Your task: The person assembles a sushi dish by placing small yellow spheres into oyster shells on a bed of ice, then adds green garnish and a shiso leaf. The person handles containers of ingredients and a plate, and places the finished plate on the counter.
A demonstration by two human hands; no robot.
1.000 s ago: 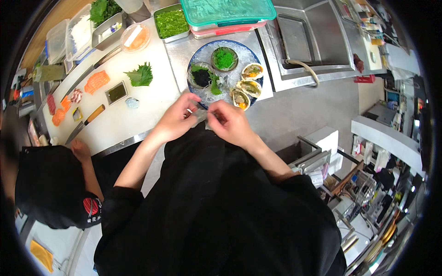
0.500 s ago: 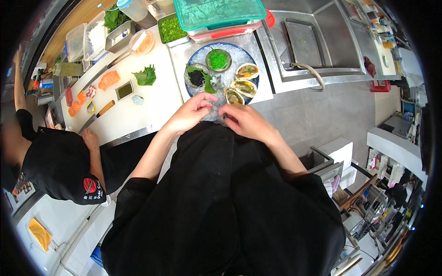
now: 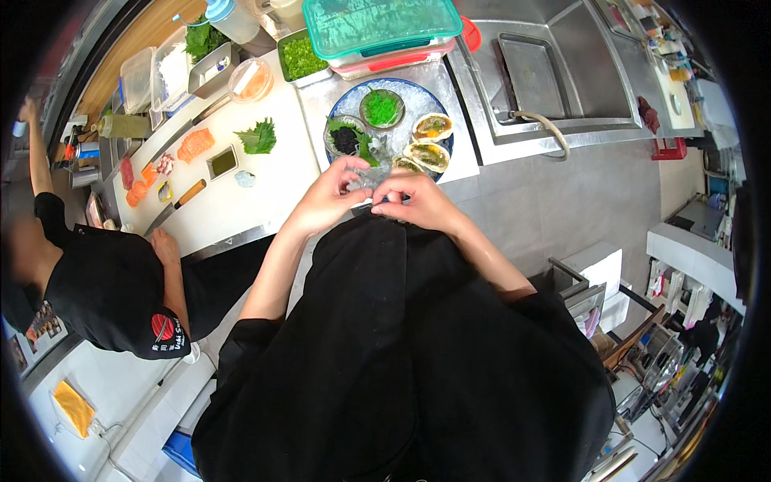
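My left hand (image 3: 331, 199) is over the near edge of a blue-rimmed round plate (image 3: 334, 102), its fingers curved and thumb apart from the forefinger. My right hand (image 3: 424, 202) is closed in a pinch beside it, the fingertips close to my left thumb; whatever they hold is hidden. Crushed ice (image 3: 395, 86) covers the plate. On it are a bowl of bright green roe (image 3: 381, 106), a bowl of black roe (image 3: 345, 141) with green leaf (image 3: 368, 149), and oysters in the shell (image 3: 427, 156) along the right. My right hand partly covers the nearest oyster.
Left, a cutting board (image 3: 273, 181) bears salmon pieces (image 3: 195, 145), a shiso leaf (image 3: 258, 136), a sauce dish (image 3: 222, 161) and a knife (image 3: 178, 206). A co-worker (image 3: 112, 281) stands there. Behind the plate are lidded boxes (image 3: 381, 28); right, a steel sink (image 3: 590, 64).
My right hand has shifted left and its fingertips now sit close to my left thumb. My left hand's thumb and forefinger have spread further apart. The view has shifted slightly.
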